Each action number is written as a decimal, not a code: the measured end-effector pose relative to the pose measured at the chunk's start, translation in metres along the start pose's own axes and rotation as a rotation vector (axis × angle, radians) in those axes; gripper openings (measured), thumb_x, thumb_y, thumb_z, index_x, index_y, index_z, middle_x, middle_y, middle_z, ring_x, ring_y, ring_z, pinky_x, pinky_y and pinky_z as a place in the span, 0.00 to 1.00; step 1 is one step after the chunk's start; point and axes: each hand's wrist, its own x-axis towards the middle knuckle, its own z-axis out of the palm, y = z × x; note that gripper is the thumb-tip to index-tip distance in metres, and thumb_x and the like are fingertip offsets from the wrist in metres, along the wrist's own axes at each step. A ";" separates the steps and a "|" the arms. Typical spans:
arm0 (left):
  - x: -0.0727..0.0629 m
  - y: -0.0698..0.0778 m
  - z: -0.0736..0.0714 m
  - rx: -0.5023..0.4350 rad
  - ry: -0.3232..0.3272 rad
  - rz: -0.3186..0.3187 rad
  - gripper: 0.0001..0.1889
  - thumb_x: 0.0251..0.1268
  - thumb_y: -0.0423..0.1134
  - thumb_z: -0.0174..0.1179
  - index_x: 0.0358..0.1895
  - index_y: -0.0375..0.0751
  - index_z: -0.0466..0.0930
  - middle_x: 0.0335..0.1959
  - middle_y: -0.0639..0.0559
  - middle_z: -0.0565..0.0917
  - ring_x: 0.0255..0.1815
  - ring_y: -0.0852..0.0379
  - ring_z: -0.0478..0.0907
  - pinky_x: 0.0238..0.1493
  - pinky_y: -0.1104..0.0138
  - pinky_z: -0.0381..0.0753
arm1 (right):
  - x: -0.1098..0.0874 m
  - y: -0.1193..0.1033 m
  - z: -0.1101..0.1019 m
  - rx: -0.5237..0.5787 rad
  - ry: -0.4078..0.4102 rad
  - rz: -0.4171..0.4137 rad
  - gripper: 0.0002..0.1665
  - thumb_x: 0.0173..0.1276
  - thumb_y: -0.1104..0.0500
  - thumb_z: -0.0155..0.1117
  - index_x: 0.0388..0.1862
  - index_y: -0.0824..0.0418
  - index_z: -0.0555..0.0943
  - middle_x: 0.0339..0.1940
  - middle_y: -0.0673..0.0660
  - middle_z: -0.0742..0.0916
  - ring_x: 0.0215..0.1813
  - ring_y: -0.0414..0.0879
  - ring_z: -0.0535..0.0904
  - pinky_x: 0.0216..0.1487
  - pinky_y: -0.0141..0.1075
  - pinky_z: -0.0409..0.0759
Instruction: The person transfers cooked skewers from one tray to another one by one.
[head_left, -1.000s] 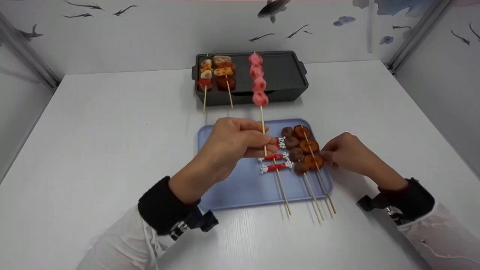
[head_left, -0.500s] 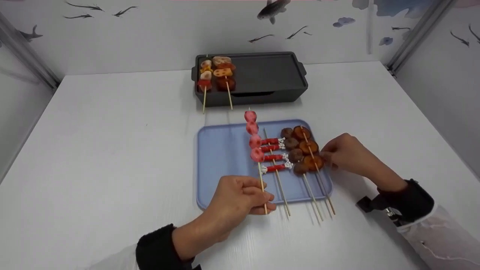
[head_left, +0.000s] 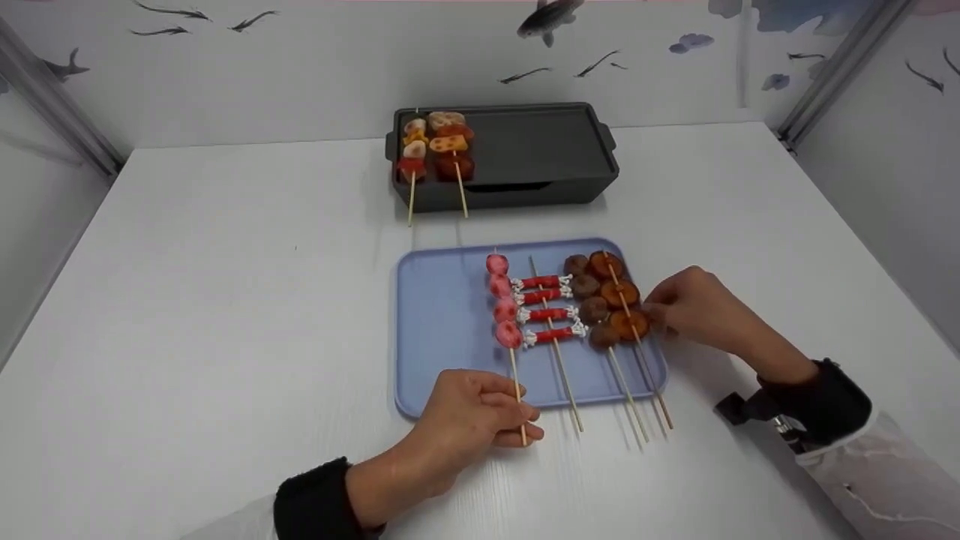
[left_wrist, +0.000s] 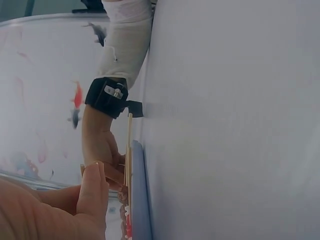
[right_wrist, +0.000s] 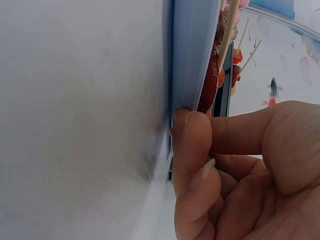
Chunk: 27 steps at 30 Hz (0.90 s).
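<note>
My left hand (head_left: 472,416) pinches the bare stick end of a skewer of pink balls (head_left: 504,309), whose balls lie over or just above the blue tray (head_left: 439,360). Beside them on the tray is a skewer of red pieces with white frilled ends (head_left: 546,315). A skewer of brown balls (head_left: 592,309) and a skewer of orange-brown slices (head_left: 620,294) follow to the right. At the tray's right edge, my right hand (head_left: 694,311) pinches the rim between thumb and fingers, as the right wrist view shows its fingertips (right_wrist: 197,132) there.
Behind the tray stands a black grill (head_left: 540,146) with a raised rim. Two mixed skewers, one with a red piece (head_left: 412,166) and one with a yellow slice (head_left: 448,144), lie on its left part, sticks over the front edge. White walls enclose the white table (head_left: 225,300).
My left hand has drawn the pink ball skewer back from over the grill toward me and lowered it to the tray. The right hand stays at the tray's edge.
</note>
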 end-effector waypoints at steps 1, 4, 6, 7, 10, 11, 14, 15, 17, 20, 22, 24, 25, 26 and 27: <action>0.000 -0.001 0.000 -0.001 -0.002 -0.004 0.16 0.67 0.23 0.61 0.56 0.18 0.75 0.43 0.30 0.87 0.33 0.52 0.88 0.44 0.58 0.88 | 0.000 0.000 0.000 0.002 0.000 0.000 0.11 0.71 0.64 0.62 0.37 0.69 0.89 0.23 0.54 0.86 0.25 0.46 0.78 0.25 0.36 0.76; 0.001 -0.002 -0.001 -0.006 -0.010 -0.018 0.17 0.68 0.24 0.62 0.56 0.19 0.75 0.43 0.30 0.87 0.34 0.52 0.88 0.44 0.58 0.88 | 0.000 0.000 0.000 0.012 0.001 0.001 0.10 0.71 0.65 0.61 0.37 0.69 0.89 0.23 0.54 0.86 0.25 0.46 0.78 0.25 0.36 0.76; 0.002 -0.003 -0.001 -0.009 -0.013 -0.027 0.17 0.68 0.24 0.62 0.56 0.19 0.74 0.43 0.31 0.87 0.34 0.52 0.88 0.44 0.58 0.88 | 0.000 0.000 0.000 0.018 0.001 0.003 0.11 0.70 0.65 0.61 0.38 0.69 0.89 0.24 0.54 0.86 0.25 0.46 0.78 0.24 0.36 0.76; 0.002 -0.003 -0.001 -0.011 -0.015 -0.030 0.17 0.68 0.24 0.62 0.56 0.19 0.74 0.43 0.31 0.87 0.34 0.52 0.88 0.44 0.58 0.88 | 0.000 0.000 0.000 0.021 0.003 0.002 0.11 0.70 0.65 0.61 0.38 0.69 0.89 0.24 0.54 0.86 0.25 0.46 0.78 0.24 0.36 0.76; 0.003 -0.004 -0.002 -0.013 -0.019 -0.036 0.17 0.68 0.24 0.62 0.56 0.19 0.74 0.43 0.31 0.87 0.34 0.52 0.88 0.44 0.59 0.88 | 0.000 0.000 0.000 0.022 0.006 0.002 0.10 0.71 0.65 0.62 0.38 0.69 0.89 0.24 0.54 0.86 0.26 0.46 0.78 0.24 0.36 0.76; 0.003 -0.005 -0.003 -0.012 -0.020 -0.038 0.16 0.68 0.24 0.62 0.56 0.19 0.75 0.43 0.32 0.87 0.33 0.53 0.88 0.44 0.59 0.88 | -0.001 0.000 0.001 0.021 0.006 0.003 0.10 0.71 0.65 0.62 0.38 0.69 0.89 0.24 0.54 0.86 0.26 0.46 0.78 0.24 0.36 0.76; 0.003 -0.007 -0.004 -0.005 -0.024 -0.038 0.16 0.68 0.25 0.62 0.56 0.20 0.76 0.43 0.33 0.87 0.33 0.53 0.88 0.43 0.60 0.88 | 0.000 0.001 0.001 0.015 0.008 -0.006 0.10 0.71 0.65 0.62 0.38 0.69 0.89 0.24 0.54 0.86 0.26 0.46 0.78 0.24 0.36 0.76; 0.003 -0.008 -0.004 -0.003 -0.026 -0.035 0.16 0.68 0.25 0.62 0.56 0.20 0.76 0.42 0.33 0.88 0.33 0.53 0.88 0.42 0.60 0.88 | 0.000 0.001 0.001 0.011 0.008 -0.009 0.10 0.71 0.65 0.62 0.38 0.69 0.89 0.24 0.54 0.86 0.26 0.46 0.78 0.24 0.36 0.76; 0.002 -0.009 -0.005 0.002 -0.028 -0.031 0.15 0.68 0.25 0.62 0.55 0.20 0.77 0.40 0.34 0.88 0.32 0.53 0.88 0.40 0.61 0.88 | 0.000 0.001 0.001 0.007 0.007 -0.016 0.10 0.71 0.65 0.62 0.37 0.68 0.89 0.24 0.54 0.86 0.26 0.46 0.78 0.24 0.36 0.77; 0.002 -0.012 -0.004 -0.001 -0.030 -0.019 0.15 0.67 0.24 0.62 0.54 0.19 0.77 0.37 0.35 0.88 0.28 0.55 0.87 0.38 0.62 0.89 | 0.001 0.002 0.001 0.011 -0.001 -0.006 0.10 0.71 0.65 0.61 0.37 0.68 0.89 0.23 0.54 0.85 0.25 0.46 0.77 0.25 0.36 0.76; 0.002 -0.013 -0.003 0.000 -0.031 -0.018 0.14 0.67 0.24 0.62 0.53 0.19 0.78 0.35 0.37 0.88 0.26 0.56 0.86 0.36 0.63 0.89 | 0.002 0.002 0.001 0.011 -0.005 0.007 0.10 0.70 0.65 0.61 0.37 0.69 0.88 0.23 0.54 0.85 0.25 0.46 0.77 0.25 0.36 0.76; 0.002 -0.014 -0.003 0.004 -0.033 -0.025 0.12 0.67 0.25 0.63 0.51 0.19 0.80 0.33 0.38 0.88 0.25 0.57 0.86 0.34 0.64 0.88 | 0.002 0.003 0.001 0.010 -0.008 0.019 0.10 0.70 0.66 0.61 0.38 0.69 0.88 0.23 0.54 0.85 0.25 0.46 0.76 0.25 0.36 0.76; 0.002 -0.014 -0.003 0.006 -0.035 -0.032 0.11 0.68 0.26 0.63 0.49 0.20 0.82 0.32 0.38 0.88 0.25 0.58 0.85 0.34 0.65 0.88 | 0.002 0.003 0.001 0.008 -0.008 0.021 0.10 0.70 0.65 0.61 0.38 0.69 0.88 0.23 0.54 0.85 0.26 0.46 0.77 0.25 0.36 0.77; 0.002 -0.014 -0.002 0.008 -0.037 -0.039 0.10 0.68 0.26 0.63 0.47 0.21 0.83 0.32 0.39 0.88 0.24 0.58 0.85 0.33 0.65 0.88 | 0.002 0.003 0.001 0.006 -0.007 0.021 0.10 0.70 0.65 0.61 0.38 0.70 0.88 0.23 0.54 0.85 0.26 0.46 0.77 0.26 0.37 0.77; 0.002 -0.014 -0.002 0.012 -0.038 -0.047 0.09 0.69 0.27 0.63 0.45 0.21 0.84 0.31 0.39 0.88 0.24 0.58 0.85 0.32 0.66 0.88 | 0.003 0.002 0.001 0.003 -0.007 0.021 0.10 0.70 0.65 0.61 0.39 0.70 0.88 0.24 0.54 0.85 0.26 0.46 0.77 0.26 0.37 0.77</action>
